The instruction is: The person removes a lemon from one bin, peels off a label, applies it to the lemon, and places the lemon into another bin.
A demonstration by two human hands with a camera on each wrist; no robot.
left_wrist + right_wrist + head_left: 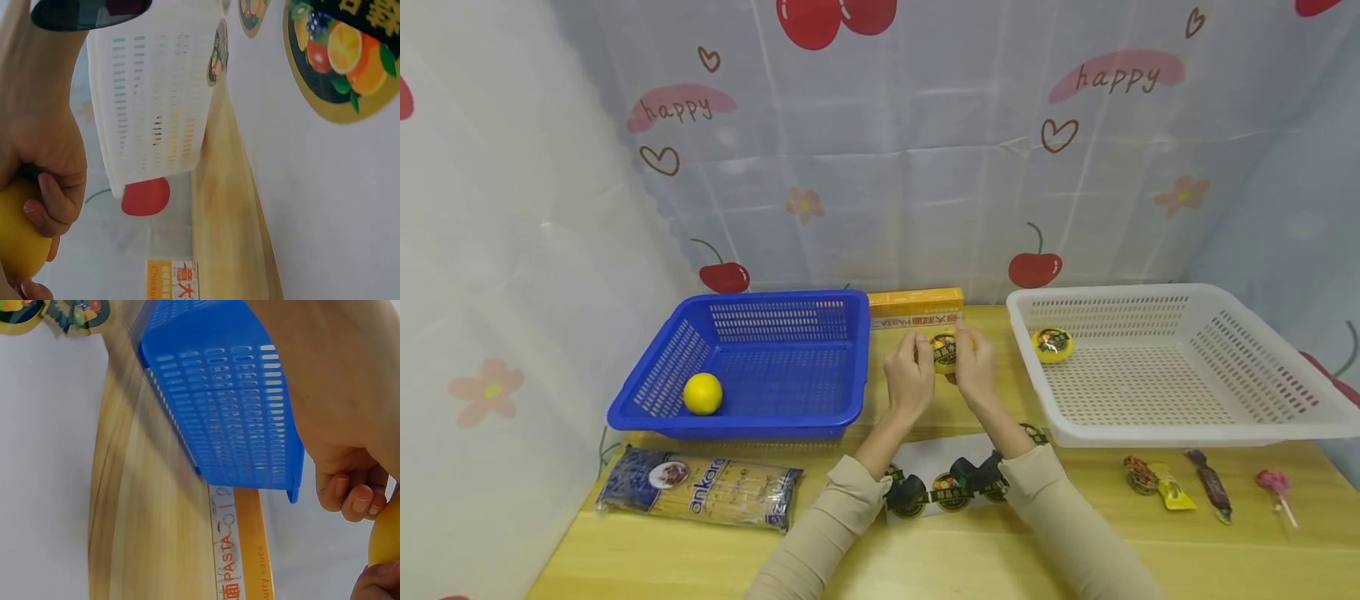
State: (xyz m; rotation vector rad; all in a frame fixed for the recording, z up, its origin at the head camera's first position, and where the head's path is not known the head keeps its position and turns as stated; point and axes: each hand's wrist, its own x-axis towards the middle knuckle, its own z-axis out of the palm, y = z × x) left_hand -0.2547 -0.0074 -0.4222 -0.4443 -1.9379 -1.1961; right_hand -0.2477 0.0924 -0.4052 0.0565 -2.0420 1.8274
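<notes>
Gripping one yellow jelly cup [943, 351] — left hand [908, 377], right hand [976, 371] — fingers curled.

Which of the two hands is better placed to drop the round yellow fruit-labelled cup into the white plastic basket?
Right hand, probably: both hands hold the round yellow cup, but the white plastic basket sits on its side.

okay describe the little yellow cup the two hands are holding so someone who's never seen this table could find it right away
Look between the blue basket and the white basket, in front of the orange pasta box. There the left hand and right hand together grip a yellow cup with a dark fruit-print lid. Its twin lies inside the white basket; this one is held above the table.
</notes>
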